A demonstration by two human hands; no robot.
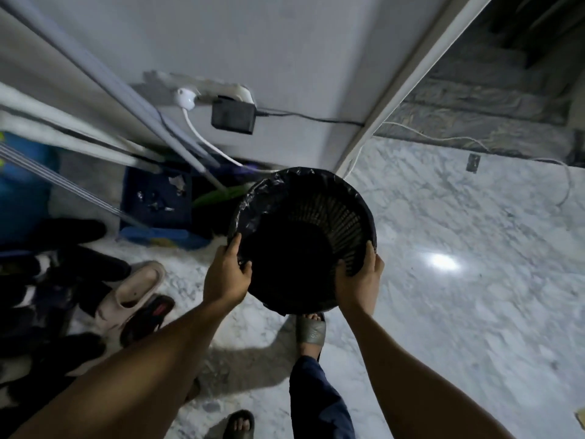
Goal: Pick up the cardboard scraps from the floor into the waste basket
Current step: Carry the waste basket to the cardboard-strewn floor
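Gripping the bag-lined black waste basket (332, 223) by its near rim, with left hand (226, 274) and right hand (362, 278) both curled round the edge, above the marble floor (443, 312).

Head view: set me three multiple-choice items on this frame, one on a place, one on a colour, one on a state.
1. Where does the beige slipper lie?
A) inside the basket
B) to the person's right
C) on the floor to the person's left

2. What colour is the liner of the waste basket?
A) white
B) black
C) red

3. How is the basket handled?
A) the left hand and right hand both grip its rim
B) one hand alone holds it
C) nobody touches it

Key: 1 C, it lies among shoes at the left; 2 B, dark crinkled plastic folds over the rim; 3 A, fingers curl over both sides.
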